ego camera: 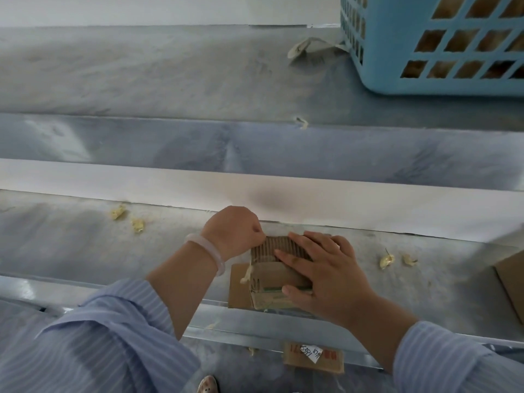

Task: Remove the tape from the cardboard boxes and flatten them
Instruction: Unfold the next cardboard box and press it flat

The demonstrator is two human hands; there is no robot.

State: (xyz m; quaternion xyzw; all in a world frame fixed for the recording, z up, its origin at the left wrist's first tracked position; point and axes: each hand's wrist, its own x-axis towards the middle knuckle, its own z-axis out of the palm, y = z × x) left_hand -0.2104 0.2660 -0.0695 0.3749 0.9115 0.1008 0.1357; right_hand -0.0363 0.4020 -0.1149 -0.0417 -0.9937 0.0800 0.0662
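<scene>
Roughly, I'd put this job somewhere in the middle. In the lower centre of the frame a small cardboard box lies on the grey work surface, partly collapsed, with its fluted inner layer exposed along the far edge. My left hand is curled tight, its fingers pinching at the box's upper left corner, though I cannot tell whether they grip tape or torn card. My right hand lies flat across the box with straight fingers, pressing it down. A yellowish tape strand hangs off the box's left side, so I judge that this box is not yet stripped, nor fully flat. Signs of finished work lie around it: crumpled tape scraps at left of centre, more scraps to the right, and a longer peeled strip beside the blue basket in the upper right. Brown shapes show through the basket's holes, but I cannot say whether they are boxes. A flat labelled piece lies at the bottom of the frame, and another cardboard edge pokes in at the right border, its state unclear.
</scene>
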